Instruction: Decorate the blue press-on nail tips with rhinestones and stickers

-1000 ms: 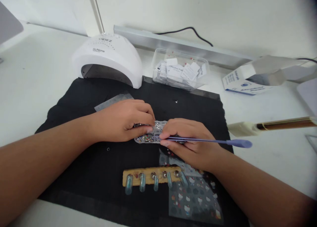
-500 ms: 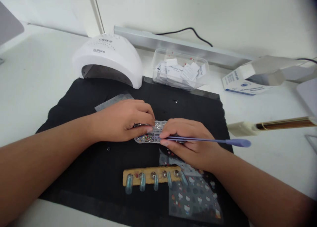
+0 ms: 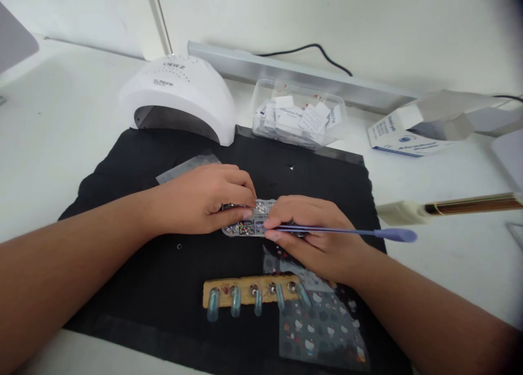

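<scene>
My left hand (image 3: 223, 198) is closed on the left end of a clear compartment case (image 3: 245, 229) filled with tiny rhinestones and beads. Between thumb and fingers, my right hand (image 3: 312, 228) pinches purple tweezers (image 3: 343, 231). Their tips point left into the case's middle compartments; whether they hold a stone is too small to tell. My right hand covers the case's right end. Nearer to me, several glittery blue-green nail tips (image 3: 236, 301) stick out from a yellowish stand (image 3: 245, 297). Beside it lies a clear sticker sheet (image 3: 318, 331) with cartoon cats.
A black mat (image 3: 155, 288) lies under everything at hand. Behind it stand a white nail lamp (image 3: 180, 94), a plastic tub (image 3: 300, 138) of alcohol pads and an opened carton (image 3: 402, 135). At right is a brush-like item (image 3: 404, 212); another clear sheet (image 3: 190, 168) lies behind my left hand.
Almost nothing differs. The tweezers' rear end has shifted very slightly to the right, and the whole view has moved a touch; both hands keep their places.
</scene>
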A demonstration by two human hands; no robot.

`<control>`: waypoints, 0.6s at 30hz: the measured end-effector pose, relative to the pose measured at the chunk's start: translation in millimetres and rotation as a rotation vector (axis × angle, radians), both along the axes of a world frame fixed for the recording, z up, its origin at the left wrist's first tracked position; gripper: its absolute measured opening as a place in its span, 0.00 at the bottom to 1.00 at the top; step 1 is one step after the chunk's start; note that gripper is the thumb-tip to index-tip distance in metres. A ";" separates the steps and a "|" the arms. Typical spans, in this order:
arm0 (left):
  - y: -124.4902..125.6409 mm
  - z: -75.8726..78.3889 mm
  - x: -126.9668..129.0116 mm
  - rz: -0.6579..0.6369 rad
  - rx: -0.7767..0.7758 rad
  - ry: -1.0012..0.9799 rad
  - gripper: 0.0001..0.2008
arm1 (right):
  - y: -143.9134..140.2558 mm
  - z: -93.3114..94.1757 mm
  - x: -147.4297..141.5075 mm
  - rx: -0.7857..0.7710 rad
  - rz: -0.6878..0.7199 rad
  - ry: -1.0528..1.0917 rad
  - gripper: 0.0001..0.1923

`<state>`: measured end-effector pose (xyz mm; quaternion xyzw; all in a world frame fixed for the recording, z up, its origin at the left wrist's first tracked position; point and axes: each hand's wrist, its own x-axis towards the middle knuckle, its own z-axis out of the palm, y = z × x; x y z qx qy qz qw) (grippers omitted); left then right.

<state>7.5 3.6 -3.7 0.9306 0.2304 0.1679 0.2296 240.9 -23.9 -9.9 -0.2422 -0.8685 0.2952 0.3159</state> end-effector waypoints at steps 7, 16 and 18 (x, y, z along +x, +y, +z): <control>0.1 0.3 0.1 0.003 0.001 0.001 0.10 | 0.3 -0.7 -0.7 -0.031 -0.001 0.023 0.03; 0.0 0.1 -0.1 0.003 -0.007 0.006 0.10 | 0.2 -1.3 -0.7 -0.008 0.012 0.005 0.02; 0.0 0.0 0.1 0.002 -0.006 0.004 0.10 | 0.0 -0.8 -0.7 -0.007 0.007 -0.004 0.02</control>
